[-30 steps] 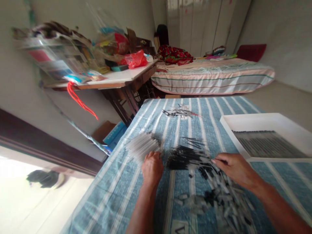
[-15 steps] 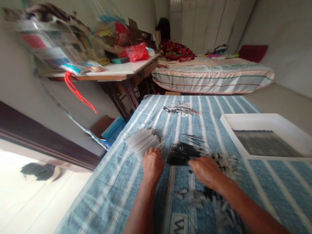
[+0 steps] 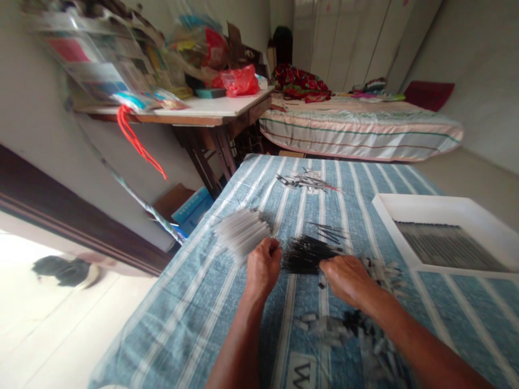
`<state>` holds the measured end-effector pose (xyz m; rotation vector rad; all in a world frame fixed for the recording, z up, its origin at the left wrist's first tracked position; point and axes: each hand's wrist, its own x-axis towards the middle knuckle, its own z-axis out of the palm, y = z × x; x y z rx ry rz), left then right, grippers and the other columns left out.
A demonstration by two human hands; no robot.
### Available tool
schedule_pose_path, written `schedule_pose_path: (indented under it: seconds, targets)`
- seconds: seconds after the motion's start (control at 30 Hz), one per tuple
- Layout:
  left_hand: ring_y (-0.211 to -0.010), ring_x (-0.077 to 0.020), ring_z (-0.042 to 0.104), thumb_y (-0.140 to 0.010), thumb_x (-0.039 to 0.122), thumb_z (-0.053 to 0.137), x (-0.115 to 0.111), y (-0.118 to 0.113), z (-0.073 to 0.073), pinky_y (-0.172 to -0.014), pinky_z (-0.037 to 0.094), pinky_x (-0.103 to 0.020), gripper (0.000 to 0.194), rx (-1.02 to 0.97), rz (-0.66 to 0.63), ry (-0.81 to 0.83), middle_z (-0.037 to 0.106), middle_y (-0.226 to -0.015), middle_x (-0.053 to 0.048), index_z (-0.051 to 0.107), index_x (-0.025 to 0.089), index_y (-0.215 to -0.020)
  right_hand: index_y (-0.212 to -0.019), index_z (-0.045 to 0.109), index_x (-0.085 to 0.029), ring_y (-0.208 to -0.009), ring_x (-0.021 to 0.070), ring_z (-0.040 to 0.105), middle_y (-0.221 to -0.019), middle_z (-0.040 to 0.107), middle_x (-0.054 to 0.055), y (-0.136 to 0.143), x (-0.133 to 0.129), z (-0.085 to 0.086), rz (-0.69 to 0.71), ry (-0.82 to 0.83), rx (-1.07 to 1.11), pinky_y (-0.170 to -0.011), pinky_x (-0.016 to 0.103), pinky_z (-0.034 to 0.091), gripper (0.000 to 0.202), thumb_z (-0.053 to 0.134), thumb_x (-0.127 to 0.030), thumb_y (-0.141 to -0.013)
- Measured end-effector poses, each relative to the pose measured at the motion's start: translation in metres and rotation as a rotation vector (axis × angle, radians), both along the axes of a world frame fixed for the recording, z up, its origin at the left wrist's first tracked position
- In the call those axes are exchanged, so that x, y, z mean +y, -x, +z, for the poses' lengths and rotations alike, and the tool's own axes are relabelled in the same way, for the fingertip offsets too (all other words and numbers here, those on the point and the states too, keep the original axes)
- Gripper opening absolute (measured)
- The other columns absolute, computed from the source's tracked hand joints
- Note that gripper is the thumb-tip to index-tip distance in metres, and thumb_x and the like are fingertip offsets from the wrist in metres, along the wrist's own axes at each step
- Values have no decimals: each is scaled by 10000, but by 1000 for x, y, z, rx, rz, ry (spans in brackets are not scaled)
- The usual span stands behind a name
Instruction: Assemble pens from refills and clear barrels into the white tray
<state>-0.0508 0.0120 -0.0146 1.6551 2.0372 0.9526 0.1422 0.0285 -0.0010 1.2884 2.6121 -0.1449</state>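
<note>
My left hand (image 3: 264,266) is closed in a pinch beside the right end of a pile of pale, translucent pen barrels (image 3: 240,233). Whatever its fingertips hold is too small and blurred to name. My right hand (image 3: 345,276) is closed too, its fingertips at the right end of a heap of thin black sticks (image 3: 306,254), which look like pen refills. The fingers hide what is between them. A few loose black sticks (image 3: 327,232) lie just behind the heap. Small clear and grey caps (image 3: 385,273) are scattered beside my right wrist.
More small translucent pieces (image 3: 324,329) lie in front of my right forearm. At right stands a white tray (image 3: 438,202) with a row of slim grey pens (image 3: 450,246). Farther back is a small pile of dark and red sticks (image 3: 306,181) on the striped cloth (image 3: 194,302).
My left hand has drawn back a little from the barrels toward the black heap. My right hand stays at the heap's end. The whole view has shifted slightly.
</note>
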Motion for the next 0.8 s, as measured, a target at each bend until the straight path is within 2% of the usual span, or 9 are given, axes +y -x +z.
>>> schedule_pose_path:
  seconds: [0.33,0.57,0.8]
  targets:
    - [-584,-123,554,-754,179,526,-4,-4,7,-583,402,-224,85,-54,-128,-29,577,-611,22,607,162,-735,-848,656,-193,-740,204,664,-793,715,80,-35,13,19,-139,-100,3,-597,252,358,260,402,-144,-874]
    - [-639,-131,579,-763,172,541,-6,-8,7,-620,424,-232,83,-61,-272,-33,615,-687,5,623,168,-775,-863,644,-206,-743,197,658,-818,717,55,-45,17,27,-150,-127,-24,-598,253,354,232,419,-147,-870]
    - [-674,-145,593,-758,147,547,-6,-10,7,-645,432,-244,94,-14,-361,-64,635,-735,-10,632,170,-790,-846,647,-188,-717,187,661,-792,716,67,-45,11,32,-82,-184,-32,-602,252,378,261,399,-111,-872]
